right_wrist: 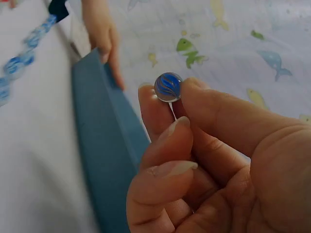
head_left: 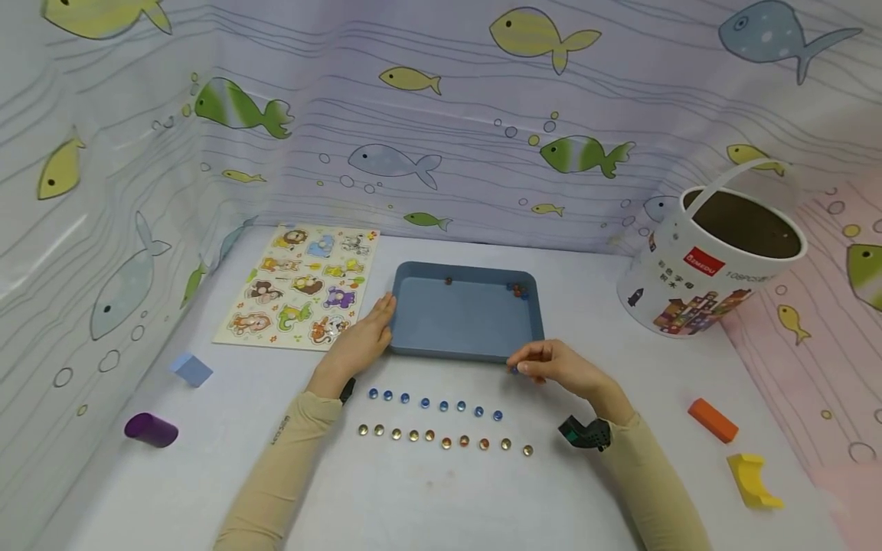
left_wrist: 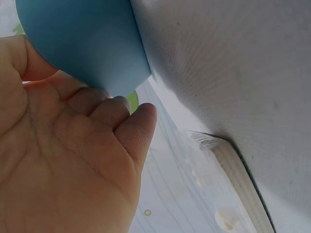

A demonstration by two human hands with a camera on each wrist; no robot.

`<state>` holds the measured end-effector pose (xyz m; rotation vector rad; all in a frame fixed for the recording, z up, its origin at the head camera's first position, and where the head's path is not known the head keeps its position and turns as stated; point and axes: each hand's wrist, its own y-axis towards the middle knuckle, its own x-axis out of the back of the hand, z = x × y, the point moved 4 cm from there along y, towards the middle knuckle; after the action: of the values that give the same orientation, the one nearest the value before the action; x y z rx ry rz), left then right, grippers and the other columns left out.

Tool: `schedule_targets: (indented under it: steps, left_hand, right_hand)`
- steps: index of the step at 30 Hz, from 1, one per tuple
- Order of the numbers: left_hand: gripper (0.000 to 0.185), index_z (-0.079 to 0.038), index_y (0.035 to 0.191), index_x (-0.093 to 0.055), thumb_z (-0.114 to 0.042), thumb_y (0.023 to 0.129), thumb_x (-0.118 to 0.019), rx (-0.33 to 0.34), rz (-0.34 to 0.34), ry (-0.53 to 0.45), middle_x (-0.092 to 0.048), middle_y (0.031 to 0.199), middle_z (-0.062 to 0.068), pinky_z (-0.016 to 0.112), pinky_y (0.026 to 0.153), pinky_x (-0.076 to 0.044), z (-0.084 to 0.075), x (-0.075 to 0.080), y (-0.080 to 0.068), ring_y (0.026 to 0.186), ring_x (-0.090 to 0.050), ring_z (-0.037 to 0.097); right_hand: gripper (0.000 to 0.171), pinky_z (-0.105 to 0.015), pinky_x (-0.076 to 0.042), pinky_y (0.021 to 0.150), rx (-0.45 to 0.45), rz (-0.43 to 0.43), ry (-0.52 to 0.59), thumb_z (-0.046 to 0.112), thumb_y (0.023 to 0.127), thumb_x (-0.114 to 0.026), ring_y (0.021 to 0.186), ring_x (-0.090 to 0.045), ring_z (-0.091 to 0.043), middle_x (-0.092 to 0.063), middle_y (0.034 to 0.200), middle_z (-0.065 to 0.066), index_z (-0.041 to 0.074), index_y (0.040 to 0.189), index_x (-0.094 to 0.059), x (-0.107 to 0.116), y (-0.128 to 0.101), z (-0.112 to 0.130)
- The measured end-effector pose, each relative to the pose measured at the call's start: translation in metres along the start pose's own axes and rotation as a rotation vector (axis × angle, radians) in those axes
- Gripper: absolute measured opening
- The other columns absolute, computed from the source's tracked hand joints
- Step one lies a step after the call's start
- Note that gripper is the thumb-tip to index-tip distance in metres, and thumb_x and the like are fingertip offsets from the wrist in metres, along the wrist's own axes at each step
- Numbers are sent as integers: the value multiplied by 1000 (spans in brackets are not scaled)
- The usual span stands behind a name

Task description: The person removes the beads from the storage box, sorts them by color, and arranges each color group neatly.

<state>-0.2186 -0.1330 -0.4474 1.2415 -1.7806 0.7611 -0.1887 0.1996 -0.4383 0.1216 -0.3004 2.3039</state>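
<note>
My right hand (head_left: 561, 366) is just off the tray's front right corner. Its thumb and fingertips pinch a clear glass marble (right_wrist: 167, 87) with blue swirls. My left hand (head_left: 361, 342) rests against the left side of the blue-grey tray (head_left: 465, 356); in the left wrist view its fingers pass partly behind the tray wall (left_wrist: 92, 43). Inside the tray, a few blue and reddish marbles (head_left: 518, 291) lie in the far right corner, with a small reddish one (head_left: 448, 281) by the back wall. In front of it run a row of blue marbles (head_left: 444, 406) and a row of amber marbles (head_left: 413, 435).
An animal puzzle board (head_left: 296, 287) lies left of the tray. At the back right stands a white bucket (head_left: 675, 283) with a handle. A light blue block (head_left: 191, 370) and purple cylinder (head_left: 151, 430) are at left; an orange block (head_left: 713, 420) and yellow arch (head_left: 753, 480) at right.
</note>
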Motion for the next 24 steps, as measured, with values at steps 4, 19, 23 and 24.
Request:
schedule_targets:
  steps: [4,19,23,24]
  left_hand:
    - [57,-3,154,-19,-19,102,-38,-4,1,3,-14,162,12,47,121,-24,-1,0,-1,150,-19,29]
    - [57,-3,154,-19,-18,102,-38,-2,0,0,-14,162,11,46,121,-25,-2,1,-2,149,-19,29]
    - [58,-3,154,-18,-18,102,-38,-1,0,-4,-14,163,11,47,121,-25,-2,1,-1,150,-19,29]
    - [58,-4,154,-18,-18,102,-38,0,0,-4,-14,163,11,47,121,-25,-2,1,-1,150,-19,29]
  right_hand:
    - [33,-26,-39,50,-28,14,5,16,97,-57,58,-44,-9,-68,94,2,-12,114,-62,-7,-16,-20]
    - [19,-16,-40,50,-26,23,-180,13,84,-74,56,-47,-1,-62,70,-1,3,101,-72,-24,-23,-42]
    - [18,-15,-38,47,-37,27,-199,13,83,-75,53,-46,0,-60,67,3,5,100,-72,-25,-21,-41]
    - [18,-15,-38,46,-42,27,-200,12,83,-75,52,-45,0,-59,67,4,5,100,-72,-25,-21,-42]
